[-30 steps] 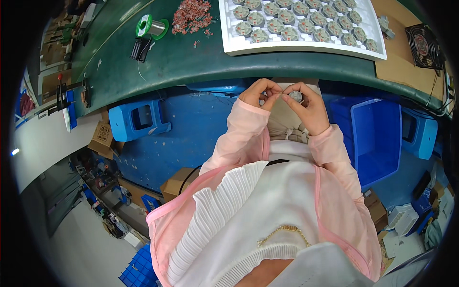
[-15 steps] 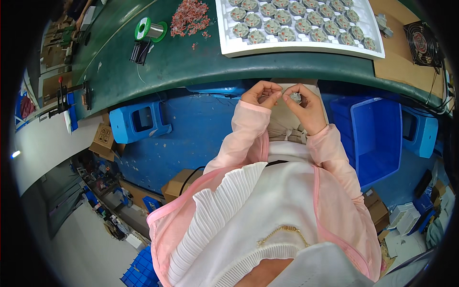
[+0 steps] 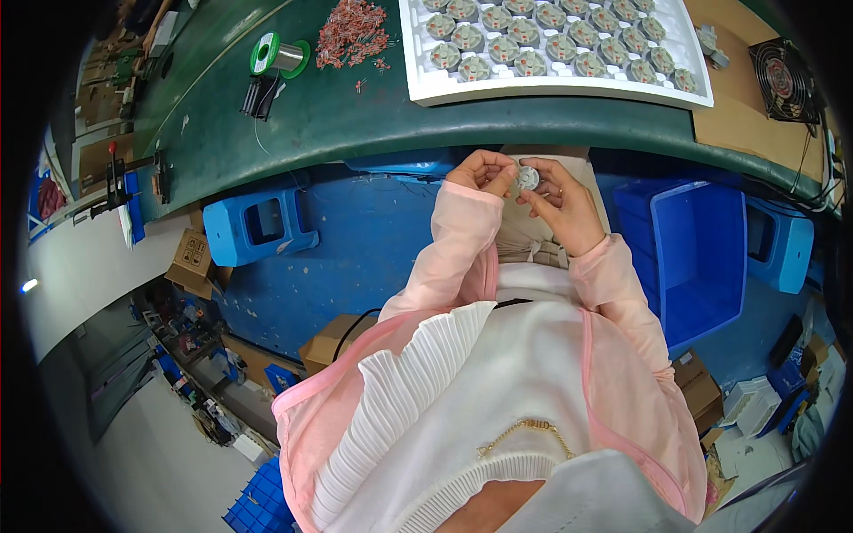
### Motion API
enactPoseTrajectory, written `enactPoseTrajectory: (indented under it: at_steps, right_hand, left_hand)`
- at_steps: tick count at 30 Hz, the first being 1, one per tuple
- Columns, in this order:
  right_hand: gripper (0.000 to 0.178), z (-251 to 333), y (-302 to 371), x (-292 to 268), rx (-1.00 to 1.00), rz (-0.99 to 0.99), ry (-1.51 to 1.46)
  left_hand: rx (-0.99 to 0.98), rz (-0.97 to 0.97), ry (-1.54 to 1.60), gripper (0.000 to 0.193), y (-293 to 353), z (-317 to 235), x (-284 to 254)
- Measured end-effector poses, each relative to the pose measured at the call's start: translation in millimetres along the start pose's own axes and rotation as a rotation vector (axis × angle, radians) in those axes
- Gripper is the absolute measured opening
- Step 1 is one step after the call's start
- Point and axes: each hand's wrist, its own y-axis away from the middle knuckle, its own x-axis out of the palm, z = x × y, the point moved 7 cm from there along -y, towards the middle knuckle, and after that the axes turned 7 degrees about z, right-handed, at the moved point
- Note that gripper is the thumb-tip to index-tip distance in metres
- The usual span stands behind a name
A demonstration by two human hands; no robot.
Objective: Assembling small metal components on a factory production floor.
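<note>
My right hand point(image 3: 567, 206) grips a small round grey-white part point(image 3: 529, 178) over my lap, just in front of the bench edge. Its pale round face shows between the fingers. My left hand point(image 3: 487, 172) is closed in a pinch at the left rim of that part; whatever sits between its fingertips is too small to make out. Beyond both hands, a white foam tray point(image 3: 569, 90) on the bench holds rows of round grey parts with red bits on top. A pile of small red components with thin wire legs point(image 3: 354, 34) lies left of the tray.
A green solder spool point(image 3: 286, 55) with a black holder stands on the green bench point(image 3: 355, 124). A small black fan point(image 3: 784, 82) is at the far right. Below the bench are a blue bin point(image 3: 702, 258) on my right and a blue stool point(image 3: 259, 226) on my left.
The round part has turned so its pale face now shows more, and it sits further left. My right hand's fingers have shifted around it; my left hand has barely moved.
</note>
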Motion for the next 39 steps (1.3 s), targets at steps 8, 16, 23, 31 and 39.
enactPoseTrajectory:
  at_steps: [8, 16, 23, 31, 39]
  right_hand:
    - [0.041, -1.3, -0.6, 0.7, 0.012, 0.002, 0.140]
    - [0.041, 0.6, -1.0, 0.9, 0.002, 0.001, 0.173]
    - [0.040, 3.0, -1.1, 0.4, -0.015, -0.008, 0.169]
    - [0.038, 2.4, -1.8, -1.8, -0.006, -0.008, 0.221]
    - [0.030, -2.0, -3.1, -3.4, -0.005, -0.026, 0.126]
  left_hand:
    - [0.060, -0.044, -0.055, 0.009, 0.9, 0.6, 4.2]
    - [0.055, -0.057, -0.036, 0.010, -0.4, 5.2, 2.3]
    - [0.017, -0.047, -0.037, 0.010, -0.3, 3.0, 0.6]
    - [-0.012, -0.031, -0.021, 0.010, -1.5, 6.5, 1.9]
    - [0.066, -0.050, -0.114, 0.009, -1.6, 3.1, 4.2]
